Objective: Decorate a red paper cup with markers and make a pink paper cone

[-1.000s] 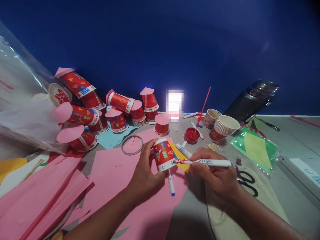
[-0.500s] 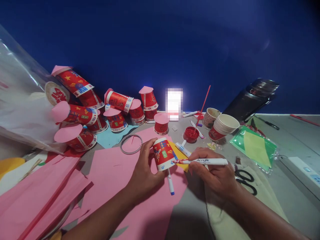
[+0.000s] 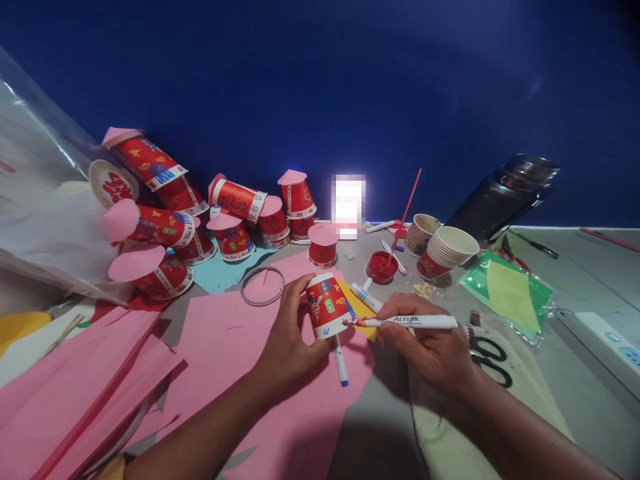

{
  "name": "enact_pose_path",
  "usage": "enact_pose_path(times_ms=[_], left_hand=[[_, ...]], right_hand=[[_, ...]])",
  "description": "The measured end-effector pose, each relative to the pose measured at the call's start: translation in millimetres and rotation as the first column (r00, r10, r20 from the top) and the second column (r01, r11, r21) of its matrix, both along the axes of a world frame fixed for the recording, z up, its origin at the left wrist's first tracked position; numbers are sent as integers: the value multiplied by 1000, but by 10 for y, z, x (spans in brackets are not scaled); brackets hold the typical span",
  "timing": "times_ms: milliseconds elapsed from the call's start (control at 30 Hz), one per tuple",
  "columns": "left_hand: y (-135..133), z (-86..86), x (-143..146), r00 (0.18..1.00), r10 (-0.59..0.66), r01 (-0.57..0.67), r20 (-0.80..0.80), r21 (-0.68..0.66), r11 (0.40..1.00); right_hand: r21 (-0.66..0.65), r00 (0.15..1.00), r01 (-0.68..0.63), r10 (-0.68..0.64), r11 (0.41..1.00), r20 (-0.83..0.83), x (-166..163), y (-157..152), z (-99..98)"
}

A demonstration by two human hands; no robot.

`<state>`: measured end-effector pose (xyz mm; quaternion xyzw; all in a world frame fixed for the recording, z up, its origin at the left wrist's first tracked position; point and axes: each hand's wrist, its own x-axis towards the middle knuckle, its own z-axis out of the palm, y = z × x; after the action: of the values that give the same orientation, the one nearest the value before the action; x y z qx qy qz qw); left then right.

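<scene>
Our left hand (image 3: 290, 333) clasps a red paper cup (image 3: 325, 303), its white band (image 3: 335, 328) seemingly part-marked; our right hand (image 3: 433, 350) pinches an acrylic marker (image 3: 427, 322). Pink-topped cups (image 3: 299, 200) behind look further along.

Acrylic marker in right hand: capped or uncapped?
Uncapped. The Acrylic marker shows a bare, red-smeared front end past the right hand, reaching the red paper cup near its lower edge.

Flat pink paper (image 3: 225, 347) left of the left-hand fingers (image 3: 294, 293) leaves passing room — beyond the right-hand fingers (image 3: 397, 308), red stick (image 3: 409, 200) and stacked cups (image 3: 447, 253) obstruct.
</scene>
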<state>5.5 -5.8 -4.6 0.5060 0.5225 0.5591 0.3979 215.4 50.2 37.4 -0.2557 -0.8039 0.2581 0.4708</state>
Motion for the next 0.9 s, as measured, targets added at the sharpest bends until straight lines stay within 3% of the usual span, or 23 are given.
enact_pose_path(times_ms=[300, 667, 900], left_hand=[[-10, -34, -3, 1000, -9, 9, 1, 15, 1000], [-9, -11, 20, 999, -17, 17, 41, 14, 1000], [-11, -47, 7, 996, -36, 35, 86, 9, 999]], right_hand=[[-3, 999, -11, 11, 1000, 53, 4, 12, -7], [-69, 992, 126, -125, 990, 21, 50, 9, 15], [-66, 995, 101, -99, 993, 31, 41, 4, 57]])
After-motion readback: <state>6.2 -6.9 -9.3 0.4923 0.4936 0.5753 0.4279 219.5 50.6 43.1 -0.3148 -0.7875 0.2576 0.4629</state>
